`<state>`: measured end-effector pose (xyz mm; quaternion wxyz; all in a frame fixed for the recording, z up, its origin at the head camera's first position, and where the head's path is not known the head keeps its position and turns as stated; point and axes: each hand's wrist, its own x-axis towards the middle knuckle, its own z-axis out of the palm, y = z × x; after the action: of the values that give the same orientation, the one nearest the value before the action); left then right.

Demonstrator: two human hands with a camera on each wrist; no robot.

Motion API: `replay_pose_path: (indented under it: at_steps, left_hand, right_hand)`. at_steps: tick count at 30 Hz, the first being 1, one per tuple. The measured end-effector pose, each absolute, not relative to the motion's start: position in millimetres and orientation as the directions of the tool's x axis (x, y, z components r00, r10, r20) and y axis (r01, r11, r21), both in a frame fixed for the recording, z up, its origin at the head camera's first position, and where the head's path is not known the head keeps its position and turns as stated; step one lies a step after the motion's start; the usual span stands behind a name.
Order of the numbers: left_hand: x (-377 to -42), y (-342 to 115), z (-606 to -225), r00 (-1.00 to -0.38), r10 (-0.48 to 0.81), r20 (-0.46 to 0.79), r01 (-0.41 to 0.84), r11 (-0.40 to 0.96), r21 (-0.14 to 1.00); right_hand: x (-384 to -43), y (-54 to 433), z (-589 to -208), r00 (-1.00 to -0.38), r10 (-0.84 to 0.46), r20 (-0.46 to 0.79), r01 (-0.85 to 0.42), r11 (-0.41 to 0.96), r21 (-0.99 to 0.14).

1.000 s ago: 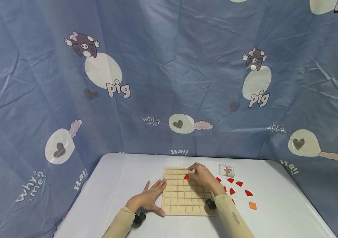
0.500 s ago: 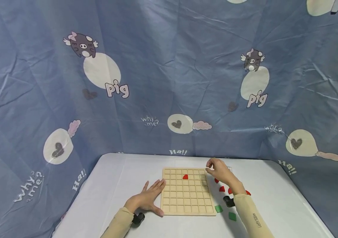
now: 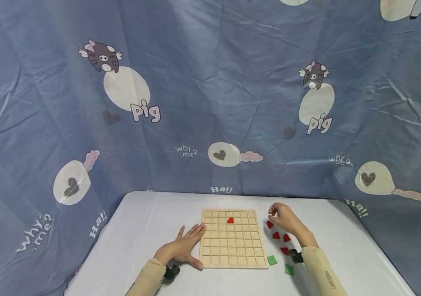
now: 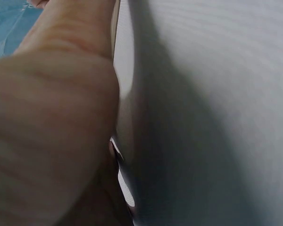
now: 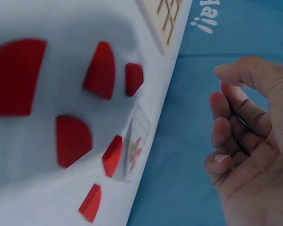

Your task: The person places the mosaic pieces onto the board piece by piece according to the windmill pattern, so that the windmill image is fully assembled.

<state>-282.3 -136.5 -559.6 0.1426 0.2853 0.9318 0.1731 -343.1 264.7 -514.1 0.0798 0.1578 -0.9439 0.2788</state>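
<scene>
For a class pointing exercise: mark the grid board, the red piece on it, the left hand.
Grid board [image 3: 232, 242], head view: bare middle square.
Red piece [image 3: 230, 220], head view: its middle.
Left hand [image 3: 183, 248], head view: back of hand.

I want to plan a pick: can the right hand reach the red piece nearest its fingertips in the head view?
Probably yes: the right hand appears to hold nothing, that red piece lies close to it, and nothing visible blocks the way.

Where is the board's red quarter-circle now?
Head view: the red quarter-circle lies in the grid board's second-farthest row, right of the left hand.
</scene>
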Motion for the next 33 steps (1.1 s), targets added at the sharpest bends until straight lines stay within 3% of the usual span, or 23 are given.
replay_pose_path:
  at_steps: [8, 18, 33]
  left_hand:
    - [-281, -137, -558, -0.792, 0.587, -0.166, 0.487, 0.773, 0.406]
    - [-282, -138, -560, -0.792, 0.587, -0.168, 0.486, 0.772, 0.409]
    - [-283, -137, -562, -0.792, 0.587, -0.166, 0.488, 0.773, 0.406]
  right_hand:
    - [-339, 272, -527, -0.97, -0.219, 0.102, -0.24, 0.824, -0.513]
    - [-341, 271, -536, -0.982, -0.189, 0.023, -0.174, 0.845, -0.506]
    - [-345, 272, -545, -0.983, -0.179, 0.03, -0.173, 0.868, -0.466]
